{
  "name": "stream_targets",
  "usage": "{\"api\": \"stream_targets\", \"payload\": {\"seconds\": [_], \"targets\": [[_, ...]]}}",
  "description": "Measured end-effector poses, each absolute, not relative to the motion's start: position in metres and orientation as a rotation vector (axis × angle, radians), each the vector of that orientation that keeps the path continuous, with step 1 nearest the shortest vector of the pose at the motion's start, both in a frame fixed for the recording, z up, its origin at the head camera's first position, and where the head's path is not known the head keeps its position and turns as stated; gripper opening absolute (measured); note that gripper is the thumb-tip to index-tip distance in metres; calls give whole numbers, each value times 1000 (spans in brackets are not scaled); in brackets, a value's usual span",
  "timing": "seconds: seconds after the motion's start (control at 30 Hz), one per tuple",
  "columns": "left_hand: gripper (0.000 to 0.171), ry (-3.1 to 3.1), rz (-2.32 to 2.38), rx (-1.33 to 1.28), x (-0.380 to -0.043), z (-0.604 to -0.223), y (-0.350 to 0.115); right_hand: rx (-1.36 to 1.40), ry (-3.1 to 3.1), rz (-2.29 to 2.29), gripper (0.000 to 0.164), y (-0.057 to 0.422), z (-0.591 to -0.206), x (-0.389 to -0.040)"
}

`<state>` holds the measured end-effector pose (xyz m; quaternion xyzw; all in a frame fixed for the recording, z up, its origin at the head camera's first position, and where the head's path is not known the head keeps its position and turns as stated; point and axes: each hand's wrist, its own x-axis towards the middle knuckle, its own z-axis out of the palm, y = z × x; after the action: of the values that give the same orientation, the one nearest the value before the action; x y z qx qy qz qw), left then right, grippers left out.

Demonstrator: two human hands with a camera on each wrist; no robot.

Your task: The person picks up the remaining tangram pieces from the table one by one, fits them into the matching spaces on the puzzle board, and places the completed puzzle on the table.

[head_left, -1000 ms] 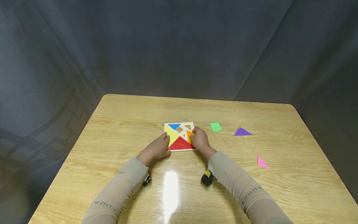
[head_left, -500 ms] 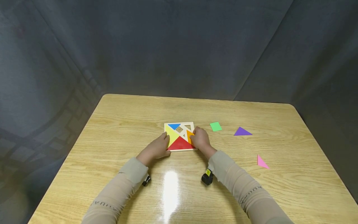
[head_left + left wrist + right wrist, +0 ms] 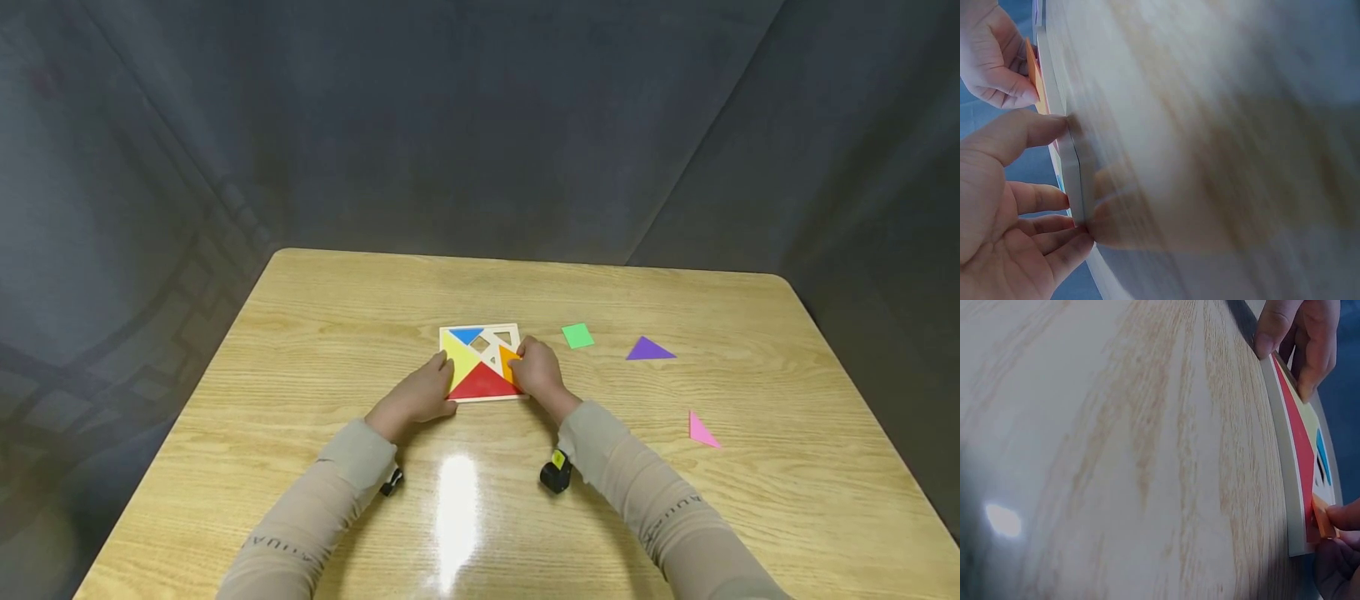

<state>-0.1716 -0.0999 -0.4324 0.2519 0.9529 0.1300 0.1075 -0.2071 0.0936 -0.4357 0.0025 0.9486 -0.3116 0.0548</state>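
A pale tangram board (image 3: 1285, 450) lies on the table. My left hand (image 3: 420, 393) holds its near left corner, with the thumb at the near edge and the fingers along the left side. Set in the board are a red triangle (image 3: 482, 383), a yellow triangle (image 3: 460, 358) and a blue triangle (image 3: 467, 335). At the right side, my right hand (image 3: 540, 371) pinches an orange tangram piece (image 3: 507, 363) between thumb and fingers. This piece stands tilted up from the board in both wrist views. Bare cut-out slots show at the board's far right.
Right of the board, a green square (image 3: 578, 336), a purple triangle (image 3: 649, 349) and a pink triangle (image 3: 702, 431) lie flat on the wooden table (image 3: 337, 308). Dark curtains (image 3: 480, 125) hang behind and beside the table.
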Motion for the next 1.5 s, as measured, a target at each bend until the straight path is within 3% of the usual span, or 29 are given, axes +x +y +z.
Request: {"api": "stream_targets", "payload": {"seconds": [1.1, 1.37, 1.5], "targets": [[69, 2777, 401, 706, -169, -427, -100, 53, 2806, -1125, 17, 95, -440, -205], [69, 2778, 392, 713, -169, -428, -100, -20, 2886, -1077, 22, 102, -473, -223], [69, 2779, 391, 720, -169, -428, -100, 10, 2856, -1050, 20, 97, -453, -214]]}}
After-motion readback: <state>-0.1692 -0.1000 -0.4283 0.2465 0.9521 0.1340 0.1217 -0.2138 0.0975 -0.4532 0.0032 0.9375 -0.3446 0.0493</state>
